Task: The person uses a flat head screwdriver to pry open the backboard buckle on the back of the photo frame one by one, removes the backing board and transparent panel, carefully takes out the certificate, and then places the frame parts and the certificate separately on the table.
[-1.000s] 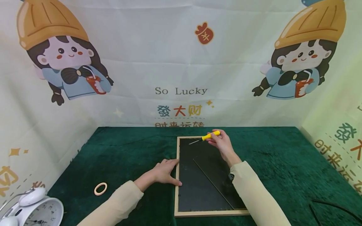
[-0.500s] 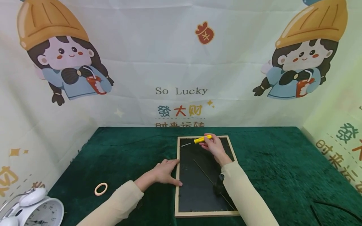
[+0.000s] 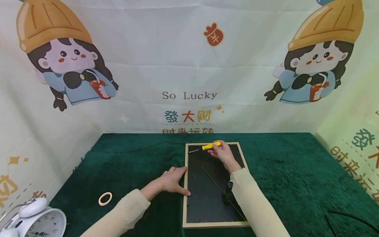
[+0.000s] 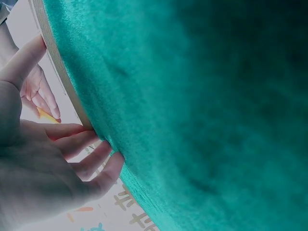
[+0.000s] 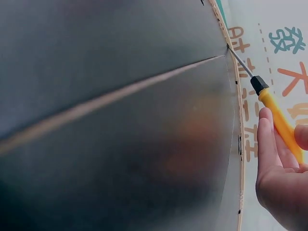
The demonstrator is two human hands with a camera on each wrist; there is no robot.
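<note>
A picture frame (image 3: 216,224) with a pale wooden rim lies on the green cloth, its black backing board (image 3: 204,204) facing up. My left hand (image 3: 171,180) rests against the frame's left side, thumb and fingers spread; the left wrist view shows the fingertips (image 4: 85,128) touching the rim. In my right hand (image 3: 224,154) is a screwdriver (image 3: 211,146) with a yellow handle, gripped between thumb and fingers. Its thin metal shaft slants left, and in the right wrist view the tip meets the rim's inner edge, near the far left corner.
A wooden ring (image 3: 105,198) lies on the cloth to the left. At the near left corner stands a white alarm clock (image 3: 44,223), partly cut off. A black cord (image 3: 352,215) lies at the near right. A printed curtain (image 3: 189,65) closes off the back and sides.
My right hand has moved left and slightly nearer, bringing the screwdriver's tip from above the board to the left rim. It barely shifts in the last half second. My left hand stays put.
</note>
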